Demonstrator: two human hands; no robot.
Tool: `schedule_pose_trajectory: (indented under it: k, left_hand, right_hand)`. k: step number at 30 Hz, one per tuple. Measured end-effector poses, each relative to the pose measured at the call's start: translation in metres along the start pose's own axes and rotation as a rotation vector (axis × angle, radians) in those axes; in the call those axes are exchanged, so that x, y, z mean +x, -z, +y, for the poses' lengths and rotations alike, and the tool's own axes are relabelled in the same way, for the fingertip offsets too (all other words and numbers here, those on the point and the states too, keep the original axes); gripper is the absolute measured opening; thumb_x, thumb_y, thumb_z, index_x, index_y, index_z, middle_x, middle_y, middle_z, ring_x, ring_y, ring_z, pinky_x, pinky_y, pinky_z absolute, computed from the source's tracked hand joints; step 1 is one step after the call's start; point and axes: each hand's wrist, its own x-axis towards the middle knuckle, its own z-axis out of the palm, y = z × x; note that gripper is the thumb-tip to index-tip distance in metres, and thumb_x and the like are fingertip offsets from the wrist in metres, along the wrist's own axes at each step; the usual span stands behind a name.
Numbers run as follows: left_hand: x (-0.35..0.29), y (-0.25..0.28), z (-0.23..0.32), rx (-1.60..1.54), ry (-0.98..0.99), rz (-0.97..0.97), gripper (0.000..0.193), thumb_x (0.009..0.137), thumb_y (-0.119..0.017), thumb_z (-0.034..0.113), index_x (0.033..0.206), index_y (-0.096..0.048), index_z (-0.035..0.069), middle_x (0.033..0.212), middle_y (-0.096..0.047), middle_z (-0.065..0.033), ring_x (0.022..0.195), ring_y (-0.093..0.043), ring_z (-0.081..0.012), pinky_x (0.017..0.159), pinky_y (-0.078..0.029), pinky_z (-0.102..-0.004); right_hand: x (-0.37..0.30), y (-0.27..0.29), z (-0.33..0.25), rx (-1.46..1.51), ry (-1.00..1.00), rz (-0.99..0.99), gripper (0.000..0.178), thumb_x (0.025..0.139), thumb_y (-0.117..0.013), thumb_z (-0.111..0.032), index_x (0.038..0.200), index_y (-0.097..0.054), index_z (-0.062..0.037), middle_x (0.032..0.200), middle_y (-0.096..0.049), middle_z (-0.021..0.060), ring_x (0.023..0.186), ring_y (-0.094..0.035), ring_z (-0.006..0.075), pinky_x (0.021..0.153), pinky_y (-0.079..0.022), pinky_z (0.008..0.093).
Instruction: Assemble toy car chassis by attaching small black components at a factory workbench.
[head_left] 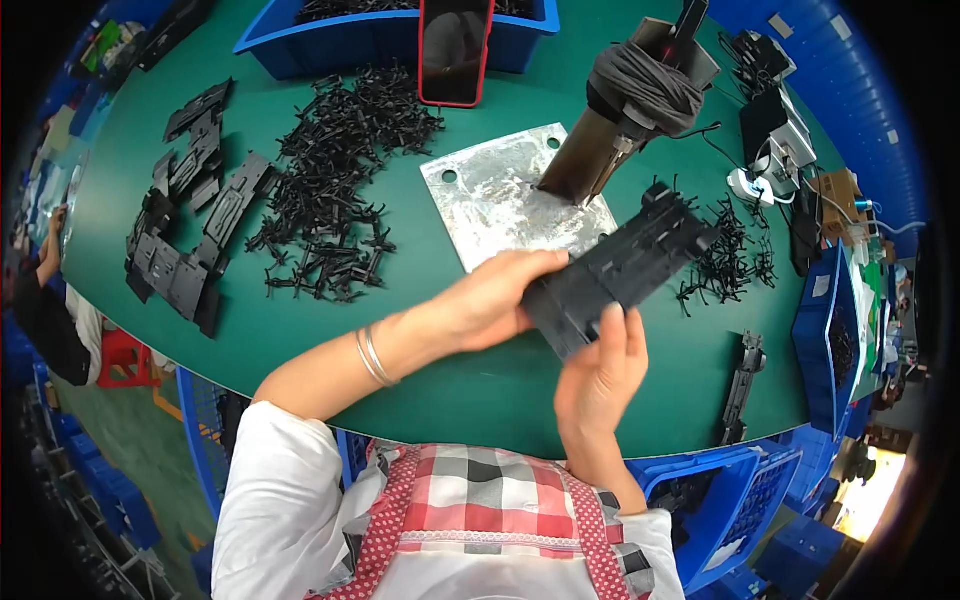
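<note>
A long black plastic housing (625, 268) is held tilted above the green table, in front of a bench press (590, 150) with a metal base plate (470, 205). My left hand (500, 300) grips its left end, thumb on top and the other fingers underneath. At the near edge, my right hand (605, 375) has its fingers closed against the part, slightly blurred. Small black plastic clips (735, 250) lie scattered to the right of the press. A bigger heap of similar black pieces (335, 190) spreads left of the base plate.
More black housings (185, 260) are piled at the far left. A blue bin (330, 45) and a red-cased phone (452, 60) stand at the back. One narrow black part (740, 390) lies at the right, near a blue bin (825, 340). Blue crates (720, 500) sit below the table edge.
</note>
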Motion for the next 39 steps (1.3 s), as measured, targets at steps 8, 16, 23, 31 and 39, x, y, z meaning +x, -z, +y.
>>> schedule_pose_trajectory:
  k: [8, 16, 23, 31, 39]
  left_hand:
    - [-0.063, 0.001, -0.053, -0.075, -0.058, 0.093, 0.023, 0.092, -0.048, 0.014, 0.104, -0.053, -0.004, 0.104, -0.057, -0.0098, 0.098, -0.054, -0.0145, 0.086, -0.043, -0.0297]
    - [-0.073, -0.003, -0.047, 0.013, -0.371, 0.174, 0.025, 0.093, -0.047, 0.015, 0.112, -0.048, -0.003, 0.107, -0.056, -0.0091, 0.1, -0.054, -0.0155, 0.089, -0.043, -0.0315]
    - [-0.047, -0.005, -0.033, 0.007, -0.403, 0.194, 0.027, 0.092, -0.051, 0.015, 0.11, -0.05, -0.005, 0.101, -0.058, -0.0091, 0.092, -0.055, -0.0142, 0.083, -0.044, -0.0279]
    - [-0.026, -0.013, -0.025, 0.041, -0.494, 0.203, 0.025, 0.091, -0.053, 0.013, 0.107, -0.051, -0.006, 0.1, -0.057, -0.0085, 0.091, -0.055, -0.0132, 0.084, -0.044, -0.0277]
    - [-0.021, -0.013, -0.023, 0.059, -0.523, 0.163, 0.027, 0.091, -0.052, 0.013, 0.111, -0.05, -0.006, 0.103, -0.057, -0.0099, 0.095, -0.054, -0.014, 0.086, -0.044, -0.0283]
  right_hand:
    - [-0.025, 0.035, -0.027, -0.02, -0.451, 0.014, 0.034, 0.091, -0.051, -0.024, 0.111, -0.051, 0.0034, 0.109, -0.058, 0.0118, 0.1, -0.056, 0.0215, 0.089, -0.044, 0.037]
    - [0.014, 0.023, -0.021, 0.116, -0.711, -0.288, 0.029, 0.085, -0.049, -0.015, 0.106, -0.053, 0.0031, 0.102, -0.06, 0.01, 0.097, -0.055, 0.019, 0.087, -0.041, 0.0341]
    - [0.048, 0.022, -0.014, -0.011, -0.602, -0.27, 0.029, 0.087, -0.057, -0.02, 0.102, -0.058, 0.0045, 0.096, -0.063, 0.011, 0.088, -0.06, 0.0175, 0.084, -0.045, 0.0321]
    - [0.07, 0.01, -0.014, 0.042, -0.481, -0.238, 0.031, 0.085, -0.058, -0.014, 0.112, -0.053, -0.0002, 0.102, -0.06, 0.0084, 0.095, -0.057, 0.016, 0.087, -0.045, 0.0332]
    - [0.08, 0.005, -0.017, 0.021, -0.399, -0.228, 0.027, 0.082, -0.062, -0.011, 0.105, -0.053, 0.001, 0.095, -0.061, 0.0087, 0.086, -0.059, 0.0145, 0.081, -0.047, 0.0296]
